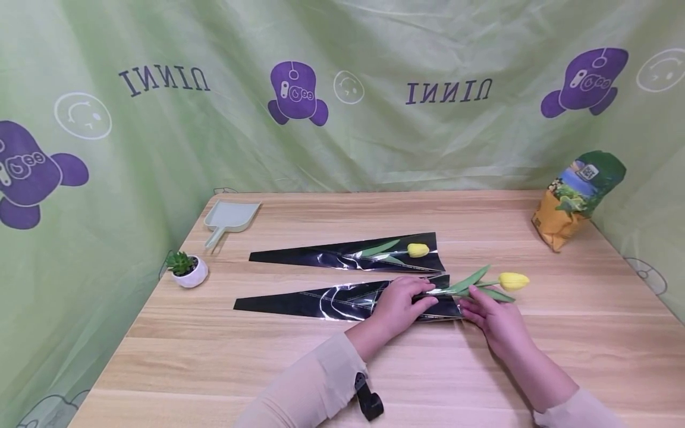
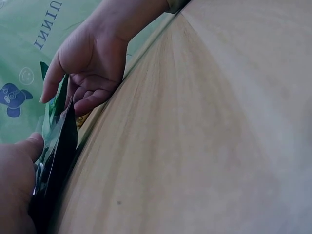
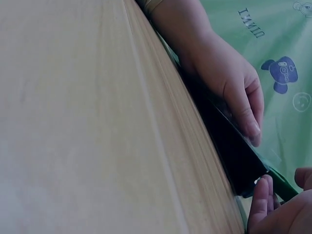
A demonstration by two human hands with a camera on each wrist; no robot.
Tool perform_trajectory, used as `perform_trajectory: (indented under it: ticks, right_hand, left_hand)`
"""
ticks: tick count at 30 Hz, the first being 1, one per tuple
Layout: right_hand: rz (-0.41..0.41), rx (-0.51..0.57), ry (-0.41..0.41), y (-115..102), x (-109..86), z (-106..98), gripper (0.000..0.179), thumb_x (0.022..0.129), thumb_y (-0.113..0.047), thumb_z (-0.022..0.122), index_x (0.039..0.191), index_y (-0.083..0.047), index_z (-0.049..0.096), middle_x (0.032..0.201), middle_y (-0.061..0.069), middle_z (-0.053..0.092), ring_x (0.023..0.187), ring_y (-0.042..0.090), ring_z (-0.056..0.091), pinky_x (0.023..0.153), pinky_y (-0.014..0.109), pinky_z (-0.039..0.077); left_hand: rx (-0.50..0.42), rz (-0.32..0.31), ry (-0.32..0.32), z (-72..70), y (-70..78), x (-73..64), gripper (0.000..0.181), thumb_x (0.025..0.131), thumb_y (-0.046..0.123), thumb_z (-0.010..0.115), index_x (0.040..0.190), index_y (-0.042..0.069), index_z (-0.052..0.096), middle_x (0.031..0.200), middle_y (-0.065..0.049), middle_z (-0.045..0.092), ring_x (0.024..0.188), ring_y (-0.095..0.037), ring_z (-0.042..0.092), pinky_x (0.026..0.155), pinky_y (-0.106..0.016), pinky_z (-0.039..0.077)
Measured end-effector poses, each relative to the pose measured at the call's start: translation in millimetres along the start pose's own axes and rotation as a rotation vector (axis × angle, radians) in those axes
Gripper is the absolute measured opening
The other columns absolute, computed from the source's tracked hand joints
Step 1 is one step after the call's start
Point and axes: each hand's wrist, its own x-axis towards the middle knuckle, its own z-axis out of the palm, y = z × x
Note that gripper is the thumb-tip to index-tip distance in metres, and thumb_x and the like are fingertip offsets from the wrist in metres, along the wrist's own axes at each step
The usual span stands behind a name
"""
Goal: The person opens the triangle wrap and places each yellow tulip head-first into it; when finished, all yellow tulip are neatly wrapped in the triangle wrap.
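In the head view a yellow tulip [image 1: 514, 282] with green leaves lies partly inside the mouth of a black flower sleeve [image 1: 299, 303] with a clear front. My left hand [image 1: 401, 303] grips that sleeve near its wide end, the thumb on the clear film. At the mouth my right hand [image 1: 495, 318] pinches the tulip by its leaves and stem, the bloom sticking out to the right. Behind it lies another black sleeve [image 1: 289, 255] with a yellow tulip [image 1: 418, 250] inside. The left wrist view shows the green leaves [image 2: 61, 95] between the right thumb and fingers.
A small potted succulent [image 1: 190, 272] and a pale dustpan [image 1: 232, 217] stand at the table's left side. At the back right leans a colourful bag [image 1: 578, 199]. A black strap [image 1: 368, 398] hangs by the left sleeve cuff. A green printed curtain [image 1: 342, 148] surrounds the table [image 1: 187, 368].
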Motion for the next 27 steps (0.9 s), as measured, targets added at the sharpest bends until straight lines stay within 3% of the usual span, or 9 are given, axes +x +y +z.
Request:
perform_trajectory:
  ticks: [4,8,17,27]
  right_hand:
    - [0.001,0.145,-0.080,0.4,-0.6,-7.2,0.018,0.103,-0.017,0.050,0.093,-0.019,0.065,0.086,-0.004,0.073,0.081,0.006,0.071,0.074,0.019,0.059]
    - [0.022,0.237,-0.109,0.2,-0.3,-13.0,0.019,0.104,-0.018,0.047,0.097,-0.018,0.064,0.088,-0.003,0.072,0.081,0.008,0.069,0.076,0.019,0.058]
    - [0.004,0.200,-0.075,-4.7,1.2,-26.7,0.007,0.104,-0.020,0.047,0.110,-0.020,0.046,0.090,-0.006,0.069,0.080,0.008,0.068,0.076,0.020,0.058]
    - [-0.080,0.160,-0.059,-7.7,3.7,-46.8,0.010,0.102,-0.014,0.050,0.107,-0.021,0.055,0.094,-0.007,0.072,0.084,0.007,0.069,0.073,0.022,0.059]
  left_hand:
    - [0.005,0.003,0.003,1.0,-0.6,-0.3,0.032,0.092,0.035,0.067,0.119,0.017,0.072,0.122,0.002,0.071,0.117,-0.012,0.063,0.104,-0.022,0.047]
    - [0.023,0.006,0.008,1.9,-0.9,-0.7,0.032,0.093,0.036,0.066,0.119,0.018,0.072,0.122,0.003,0.071,0.117,-0.011,0.063,0.104,-0.022,0.047]
    - [-0.009,0.022,0.019,3.5,-2.7,-0.4,0.032,0.092,0.033,0.067,0.118,0.015,0.072,0.121,0.000,0.071,0.116,-0.014,0.063,0.104,-0.023,0.047]
    - [-0.026,-0.012,-0.008,2.1,-1.5,0.0,0.032,0.093,0.033,0.067,0.119,0.016,0.072,0.122,0.001,0.070,0.118,-0.013,0.062,0.106,-0.023,0.046]
